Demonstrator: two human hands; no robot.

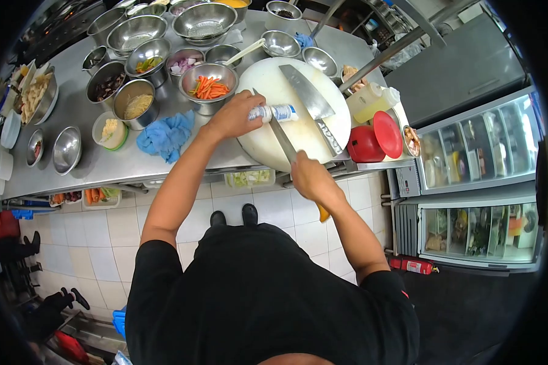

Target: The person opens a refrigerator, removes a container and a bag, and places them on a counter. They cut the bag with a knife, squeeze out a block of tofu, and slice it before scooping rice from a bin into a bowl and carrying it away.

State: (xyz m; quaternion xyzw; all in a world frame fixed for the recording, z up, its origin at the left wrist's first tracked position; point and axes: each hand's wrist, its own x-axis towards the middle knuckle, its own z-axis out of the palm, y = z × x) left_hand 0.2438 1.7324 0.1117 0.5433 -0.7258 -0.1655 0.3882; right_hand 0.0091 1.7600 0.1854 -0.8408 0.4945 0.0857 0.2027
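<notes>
Black shirt (274, 292), right hand (312, 177) tight around knife (282, 137), left hand (233, 115) gripping-close on packet (284, 112)

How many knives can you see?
2: one knife in the right hand, and a wide knife lying on the round white board. Others may be hidden.

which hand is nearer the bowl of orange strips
Left: the left hand is beside the bowl of orange strips, while the right hand is farther off, by the near edge of the cutting board.

head-worn | looking forward, steeply down from above | wide, round-edged — hands (232, 115) near, upper centre
</notes>
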